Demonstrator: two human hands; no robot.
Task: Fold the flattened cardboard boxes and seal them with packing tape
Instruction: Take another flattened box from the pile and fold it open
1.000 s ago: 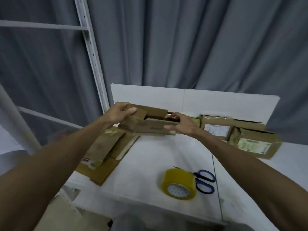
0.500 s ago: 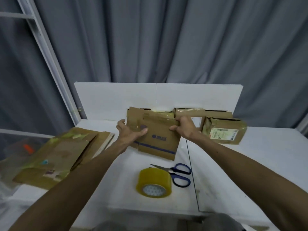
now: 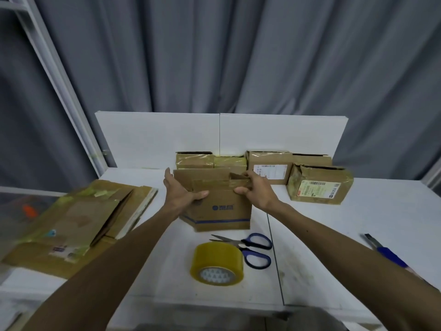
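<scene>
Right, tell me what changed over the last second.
The left hand and right hand brought the brown cardboard box with the blue stripe from back-left to centre, now partly opened, upright. They still grip it. The yellow tape roll and blue-handled scissors stayed put.

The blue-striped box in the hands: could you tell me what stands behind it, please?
Two small taped boxes stand behind it, against the white backboard; only their tops show. The blue-striped box covers their lower parts.
</scene>
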